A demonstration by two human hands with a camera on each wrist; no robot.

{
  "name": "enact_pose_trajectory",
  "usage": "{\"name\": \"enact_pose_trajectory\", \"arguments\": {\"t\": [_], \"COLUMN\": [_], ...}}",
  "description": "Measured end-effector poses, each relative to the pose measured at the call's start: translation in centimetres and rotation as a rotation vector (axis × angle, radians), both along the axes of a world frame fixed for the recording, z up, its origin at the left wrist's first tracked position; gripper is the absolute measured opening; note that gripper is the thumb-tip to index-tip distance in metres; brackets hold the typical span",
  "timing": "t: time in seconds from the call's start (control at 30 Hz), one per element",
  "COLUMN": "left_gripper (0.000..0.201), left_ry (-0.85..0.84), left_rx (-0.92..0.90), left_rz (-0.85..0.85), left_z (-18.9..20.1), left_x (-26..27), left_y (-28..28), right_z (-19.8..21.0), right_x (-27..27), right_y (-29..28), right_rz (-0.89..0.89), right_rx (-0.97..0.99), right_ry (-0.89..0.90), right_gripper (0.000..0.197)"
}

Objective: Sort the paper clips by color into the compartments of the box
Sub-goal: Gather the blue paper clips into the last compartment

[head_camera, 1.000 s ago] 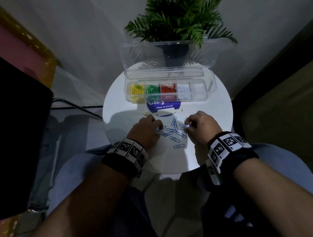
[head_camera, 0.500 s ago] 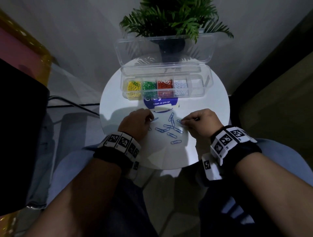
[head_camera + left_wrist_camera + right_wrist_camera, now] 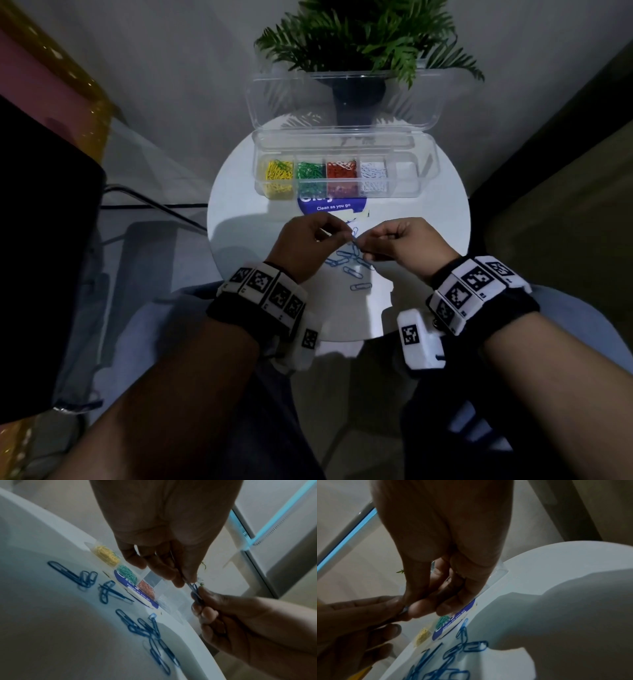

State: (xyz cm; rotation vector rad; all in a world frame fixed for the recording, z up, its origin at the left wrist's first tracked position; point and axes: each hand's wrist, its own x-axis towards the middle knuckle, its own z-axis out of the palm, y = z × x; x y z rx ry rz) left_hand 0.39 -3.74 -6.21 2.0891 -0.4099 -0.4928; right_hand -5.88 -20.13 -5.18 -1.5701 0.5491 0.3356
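A clear box (image 3: 425, 173) stands open at the back of the round white table (image 3: 239, 192). Its compartments hold yellow (image 3: 279, 170), green (image 3: 310, 170), red (image 3: 341, 169) and white clips (image 3: 373, 170); the rightmost compartment (image 3: 406, 174) looks bare. Several loose blue clips (image 3: 352, 270) (image 3: 150, 632) (image 3: 471, 646) lie in front. Both hands hover above them, fingertips together. My left hand (image 3: 346, 234) (image 3: 187, 582) pinches a blue clip (image 3: 194, 588). My right hand (image 3: 363, 248) (image 3: 199, 601) (image 3: 409, 608) pinches blue clips (image 3: 197, 597) that meet it.
The box's clear lid (image 3: 342, 99) stands upright behind it, with a potted fern (image 3: 359, 41) beyond. A blue "Clean as you go" sticker (image 3: 330, 207) lies between box and clips. The table's near edge is just above my knees.
Both hands have lifted off the table, where they were picking at the blue clips, and have come together in the air with clips pinched.
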Motion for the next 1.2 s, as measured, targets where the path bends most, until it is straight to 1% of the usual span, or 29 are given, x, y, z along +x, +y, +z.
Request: {"name": "enact_pose_trajectory", "arguments": {"t": [0.07,0.13,0.2,0.3,0.37,0.4,0.43,0.47,0.53,0.57,0.63,0.67,0.77,0.83,0.93,1.03,1.13,1.2], "left_gripper": [0.004,0.003,0.009,0.02,0.02,0.016,0.01,0.008,0.019,0.023,0.024,0.023,0.022,0.025,0.031,0.036,0.027,0.02], "left_ry": [0.037,0.064,0.086,0.095,0.062,0.032,0.007,-0.018,-0.086,-0.122,-0.166,-0.17,-0.203,-0.252,-0.308,-0.286,-0.255,-0.244], "left_rx": [-0.031,-0.063,-0.115,-0.14,-0.107,-0.06,0.016,0.11,0.288,0.343,0.375,0.388,0.539,0.62,0.68,0.69,0.666,0.654], "left_rz": [0.003,-0.017,-0.03,0.021,0.073,0.086,0.081,0.063,0.003,-0.036,-0.149,-0.233,-0.496,-0.559,-0.509,-0.417,-0.384,-0.379], "left_z": [-0.1,0.0,0.2,0.3,0.5,0.6,0.5,0.4,-0.2,-0.3,-0.3,-0.2,-0.3,-0.6,-0.9,-1.0,-1.2,-1.4], "left_x": [0.1,0.0,-0.2,-0.1,0.3,0.6,0.9,1.1,1.0,0.8,0.2,-0.1,-1.1,-1.4,-1.1,-0.6,-0.4,-0.3], "left_y": [0.1,0.3,0.4,0.5,0.8,1.0,1.2,1.3,1.6,1.6,1.3,1.1,0.5,0.4,0.5,0.9,1.1,1.1], "right_z": [0.0,0.0,0.0,0.1,0.2,0.3,0.3,0.3,0.3,0.4,0.4,0.3,0.3,0.3,0.5,1.2,2.3,2.9], "right_x": [0.0,0.0,0.1,0.1,0.0,0.0,0.0,0.0,0.1,0.1,0.1,0.1,0.1,0.0,0.4,1.5,3.2,4.6], "right_y": [0.1,0.2,0.1,-0.4,-0.7,-0.8,-0.9,-1.1,-1.4,-1.6,-1.8,-2.0,-2.3,-2.5,-2.9,-3.5,-4.3,-4.7], "right_rz": [-0.004,0.01,0.018,-0.024,-0.04,-0.051,-0.069,-0.091,-0.126,-0.135,-0.153,-0.162,-0.187,-0.179,-0.145,-0.106,-0.093,-0.107], "right_rx": [0.03,0.067,0.114,0.14,0.122,0.106,0.089,0.078,0.074,0.071,0.058,0.05,0.031,-0.003,-0.071,-0.154,-0.267,-0.336], "right_ry": [0.016,0.024,0.021,0.029,0.023,0.015,0.004,-0.007,-0.02,-0.024,-0.032,-0.04,-0.065,-0.073,-0.086,-0.138,-0.224,-0.266], "right_gripper": [0.011,0.012,0.012,0.011,0.01,0.011,0.013,0.015,0.016,0.016,0.017,0.017,0.018,0.018,0.017,0.017,0.015,0.01]}}
